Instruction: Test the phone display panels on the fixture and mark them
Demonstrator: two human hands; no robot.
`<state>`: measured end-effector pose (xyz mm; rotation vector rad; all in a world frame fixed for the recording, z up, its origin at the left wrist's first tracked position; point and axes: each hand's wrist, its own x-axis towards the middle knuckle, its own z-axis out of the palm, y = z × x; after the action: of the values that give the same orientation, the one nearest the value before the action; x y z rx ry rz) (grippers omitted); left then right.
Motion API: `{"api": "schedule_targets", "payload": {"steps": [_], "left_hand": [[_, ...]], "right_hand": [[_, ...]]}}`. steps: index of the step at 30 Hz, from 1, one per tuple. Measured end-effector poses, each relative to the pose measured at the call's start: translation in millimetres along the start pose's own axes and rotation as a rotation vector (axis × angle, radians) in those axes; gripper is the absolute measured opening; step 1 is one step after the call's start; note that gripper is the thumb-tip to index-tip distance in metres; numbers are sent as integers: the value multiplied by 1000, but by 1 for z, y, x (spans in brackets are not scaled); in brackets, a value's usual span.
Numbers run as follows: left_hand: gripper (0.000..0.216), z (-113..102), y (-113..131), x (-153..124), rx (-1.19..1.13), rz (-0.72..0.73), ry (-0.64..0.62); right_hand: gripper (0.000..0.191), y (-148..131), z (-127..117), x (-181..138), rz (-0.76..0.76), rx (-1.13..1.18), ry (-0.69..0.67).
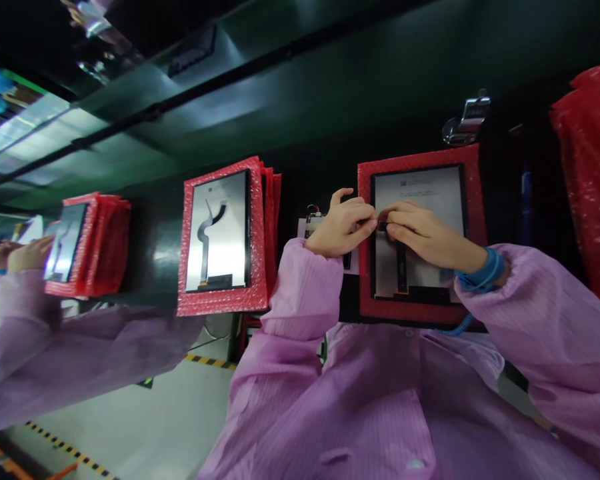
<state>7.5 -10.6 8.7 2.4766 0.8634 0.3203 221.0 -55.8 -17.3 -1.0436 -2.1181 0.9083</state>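
A flat display panel (430, 193) with a silvery back and dark border lies on a red bubble-wrap pouch (473, 200) in front of me. A dark flex cable (401, 267) runs up the panel from its lower edge. My right hand (425, 230), with a blue wrist strap (483, 270), pinches near the cable's upper end. From the left, my left hand (343, 225) meets it at the panel's left edge, thumb and index finger pressed together. What the left fingertips hold is too small to make out.
A stack of red pouches with another display panel (225, 240) on top stands to the left. Further left, a co-worker's hand (30, 253) touches a similar stack (105, 247). Red pouches (593, 167) lie at the far right, near a metal dispenser (467, 120) and a blue pen-like object (527, 200).
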Motion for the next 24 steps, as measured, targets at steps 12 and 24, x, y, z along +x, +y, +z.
{"api": "schedule_targets", "payload": {"steps": [12, 24], "left_hand": [[32, 4, -5, -1, -47, 21, 63], [20, 7, -5, 1, -64, -22, 129]], "right_hand": [[34, -3, -2, 1, 5, -6, -28], [34, -3, 0, 0, -6, -13, -19]]}}
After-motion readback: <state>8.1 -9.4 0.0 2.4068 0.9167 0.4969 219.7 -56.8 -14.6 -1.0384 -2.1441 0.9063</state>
